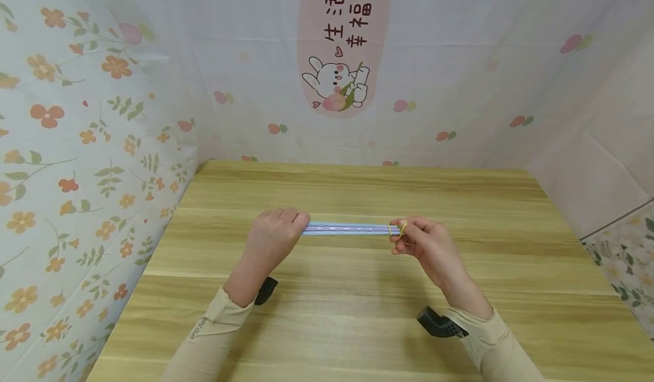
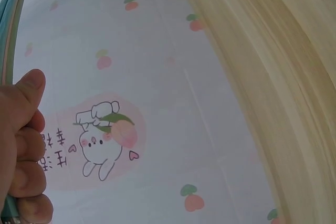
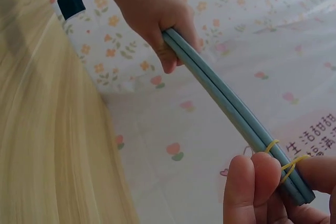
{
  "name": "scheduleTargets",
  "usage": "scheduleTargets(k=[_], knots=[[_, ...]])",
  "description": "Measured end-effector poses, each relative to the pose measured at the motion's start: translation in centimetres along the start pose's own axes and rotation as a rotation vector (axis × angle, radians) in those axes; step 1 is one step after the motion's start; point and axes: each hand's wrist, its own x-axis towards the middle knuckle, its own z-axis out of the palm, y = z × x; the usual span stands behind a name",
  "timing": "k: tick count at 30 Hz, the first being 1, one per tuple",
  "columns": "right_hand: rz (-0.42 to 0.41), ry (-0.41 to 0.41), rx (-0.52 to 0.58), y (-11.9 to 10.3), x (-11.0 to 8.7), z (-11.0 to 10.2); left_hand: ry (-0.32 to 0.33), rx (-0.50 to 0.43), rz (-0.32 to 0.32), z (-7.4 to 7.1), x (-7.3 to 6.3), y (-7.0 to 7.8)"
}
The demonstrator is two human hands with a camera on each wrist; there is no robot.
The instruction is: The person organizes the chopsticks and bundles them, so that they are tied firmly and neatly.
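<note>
A bundle of slim, pencil-like blue sticks (image 1: 347, 229) is held level above the table between both hands. My left hand (image 1: 278, 231) grips its left end in a fist, fingers curled round it; in the left wrist view the stick ends (image 2: 10, 211) poke out below the fist. Near the other end, a thin yellow rubber band (image 3: 272, 145) wraps the sticks, and a loop of it stands out by the fingers. My right hand (image 1: 426, 246) pinches the bundle and band there between thumb and fingers. Flat stick ends show beside the right fingers (image 3: 241, 187) in the right wrist view.
Below the hands lies a wood-grain table (image 1: 327, 325). A white curtain (image 1: 245, 126) with a rabbit print hangs behind it, and a flowered cloth (image 1: 92, 160) covers the left side. Black wrist mounts (image 1: 439, 322) jut from the cream sleeves (image 1: 209, 336).
</note>
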Motion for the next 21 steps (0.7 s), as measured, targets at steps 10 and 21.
scheduleTargets(k=[10,21], knots=[[0.027,-0.024,-0.018,0.21,0.18,-0.05,-0.041,-0.027,-0.007,0.28,-0.33,0.05],[0.030,-0.016,-0.032,-0.02,-0.10,0.48,-0.043,-0.045,-0.015,0.33,-0.31,0.12]])
